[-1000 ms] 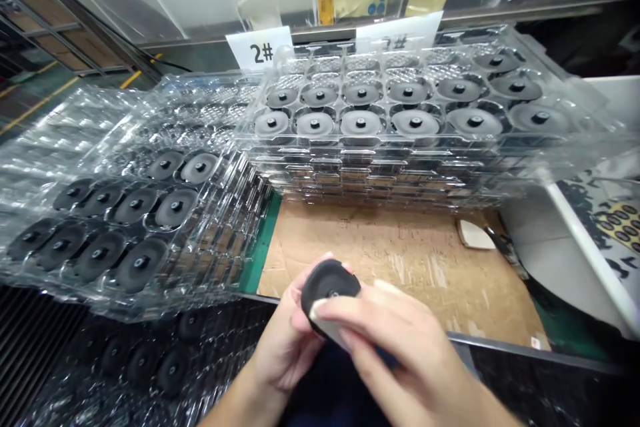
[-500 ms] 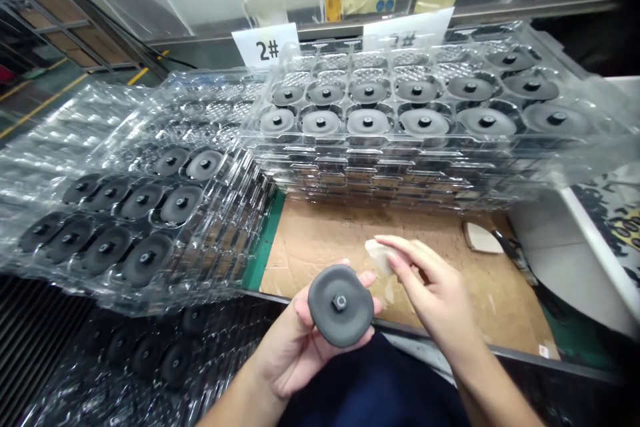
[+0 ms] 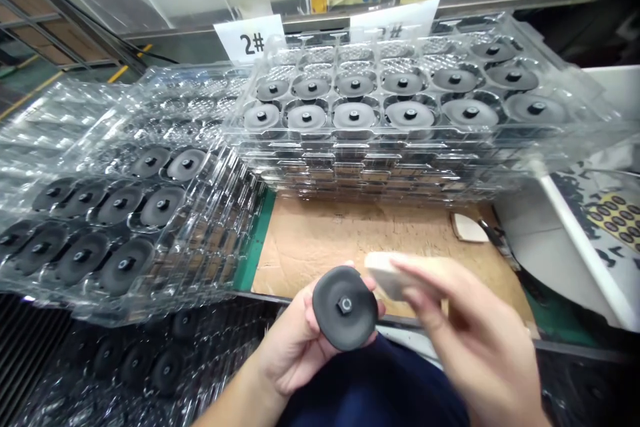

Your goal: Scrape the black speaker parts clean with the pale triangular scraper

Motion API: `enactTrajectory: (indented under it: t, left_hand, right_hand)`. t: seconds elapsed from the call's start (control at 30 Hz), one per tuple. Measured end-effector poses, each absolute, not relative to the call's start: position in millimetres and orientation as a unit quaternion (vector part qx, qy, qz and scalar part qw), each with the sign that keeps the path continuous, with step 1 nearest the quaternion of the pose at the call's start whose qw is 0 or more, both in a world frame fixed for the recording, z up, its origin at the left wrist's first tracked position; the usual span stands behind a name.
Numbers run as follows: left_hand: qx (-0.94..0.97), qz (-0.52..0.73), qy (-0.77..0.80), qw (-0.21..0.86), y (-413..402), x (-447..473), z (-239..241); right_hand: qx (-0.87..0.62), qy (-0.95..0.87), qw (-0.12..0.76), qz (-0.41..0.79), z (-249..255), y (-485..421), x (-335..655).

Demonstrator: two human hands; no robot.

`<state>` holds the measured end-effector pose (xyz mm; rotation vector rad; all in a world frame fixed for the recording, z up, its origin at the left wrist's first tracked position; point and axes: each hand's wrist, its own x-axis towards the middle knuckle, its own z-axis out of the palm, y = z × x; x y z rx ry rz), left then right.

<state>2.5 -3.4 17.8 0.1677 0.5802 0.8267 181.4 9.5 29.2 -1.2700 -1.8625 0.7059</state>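
My left hand [image 3: 295, 347] is wrapped round the edge of a dark grey rounded disc [image 3: 333, 317]. The disc's dished face is turned up towards me, and a small hexagonal stud stands at its centre. Just to the right, my right hand [image 3: 480, 333] pinches a whitish flat piece [image 3: 387, 270] between thumb and fingers. Motion blurs that piece, so its material is unclear. It is very close to the disc's upper right rim; I cannot tell whether they touch. Both hands are over the near edge of a brown cardboard sheet [image 3: 320, 233].
Stacked clear plastic trays [image 3: 320, 137] stand behind, the top one holding several similar discs. More stacked trays [image 3: 200, 213] with discs are at left. A pale pad [image 3: 469, 228] lies at the cardboard's right, beside a white bin [image 3: 540, 240]. Paper signs [image 3: 250, 40] stand at the back.
My right hand has come nearer the camera, still pinching the whitish piece, which now looks broader. The disc has shifted slightly right in my left hand. The whole view has shifted a little.
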Motion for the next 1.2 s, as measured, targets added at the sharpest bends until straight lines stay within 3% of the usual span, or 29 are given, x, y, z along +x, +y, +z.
enactTrajectory:
  t: [0.1,0.23,0.37,0.47,0.6,0.83,0.93,1.03,1.13,1.2]
  left_hand:
    - [0.100,0.423,0.325,0.840,-8,3,13]
    - [0.089,0.480,0.367,0.792,-10,2,11]
    - [0.121,0.457,0.332,0.816,-4,5,18]
    - [0.157,0.494,0.338,0.785,-1,-1,19]
    - [0.151,0.538,0.347,0.753,-3,-13,14]
    - [0.138,0.537,0.308,0.773,-3,-10,12]
    - [0.144,0.534,0.302,0.776,-1,-7,14]
    - [0.145,0.532,0.311,0.774,-1,-3,17]
    - [0.132,0.511,0.335,0.780,-1,-1,18]
    - [0.124,0.504,0.356,0.777,-1,-1,18]
  right_hand:
    - [-0.398,-0.799,0.377,0.248,51,9,165]
    - [-0.480,-0.793,0.308,0.214,51,12,148]
    - [-0.379,-0.805,0.407,0.207,55,19,140]
    - [-0.427,-0.779,0.367,0.277,53,19,151]
    - [-0.507,-0.692,0.328,0.396,17,9,175]
    - [-0.567,-0.670,0.280,0.389,-75,12,180]
    - [-0.583,-0.652,0.298,0.382,-55,21,180]
    - [-0.595,-0.631,0.359,0.345,-2,21,171]
    - [-0.487,-0.703,0.437,0.278,43,13,151]
    - [-0.404,-0.761,0.427,0.273,57,10,140]
